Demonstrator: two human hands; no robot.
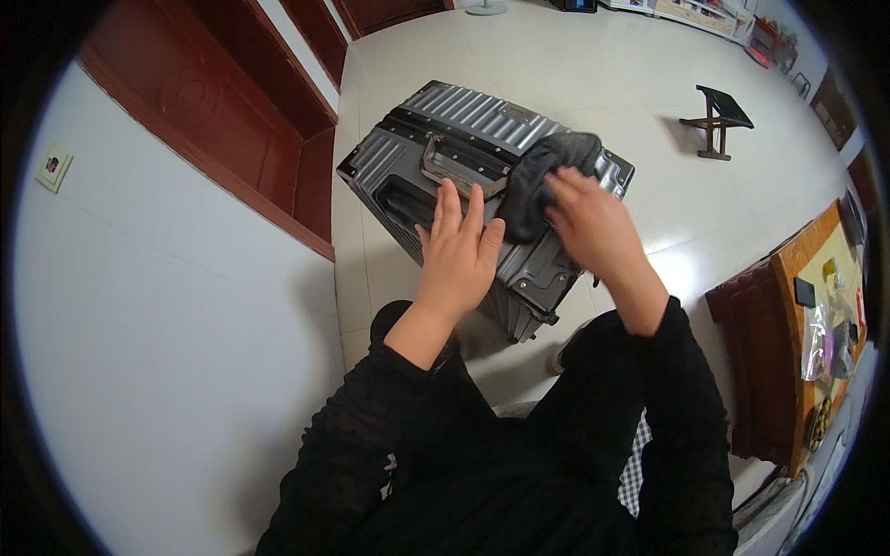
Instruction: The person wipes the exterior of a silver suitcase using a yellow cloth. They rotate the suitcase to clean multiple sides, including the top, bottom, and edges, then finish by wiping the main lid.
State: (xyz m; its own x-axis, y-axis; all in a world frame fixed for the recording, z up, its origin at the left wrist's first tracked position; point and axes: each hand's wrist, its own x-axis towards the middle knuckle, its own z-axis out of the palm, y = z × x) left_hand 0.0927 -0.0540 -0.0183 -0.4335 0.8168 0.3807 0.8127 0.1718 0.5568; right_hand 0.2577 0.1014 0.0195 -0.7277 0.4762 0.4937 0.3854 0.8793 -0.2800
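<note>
A grey ribbed hard-shell suitcase (445,111) stands upright on the floor in front of my knees. Its metal carry handle (459,174) is on the side that faces up. My left hand (455,257) is spread over the near part of that side, fingertips by the handle, and holds nothing. Under my right hand (591,222), which is slightly blurred, a dark grey cloth (542,181) lies bunched on the suitcase's right part. The hand presses on the cloth; whether its fingers grip the fabric is hard to see.
A folding stool (719,118) stands on the tiled floor at the upper right. On the right is a wooden table (758,340) bearing a black phone-like object (804,292) and plastic bags (817,340). A white wall (174,333) and a brown door (208,104) flank the left.
</note>
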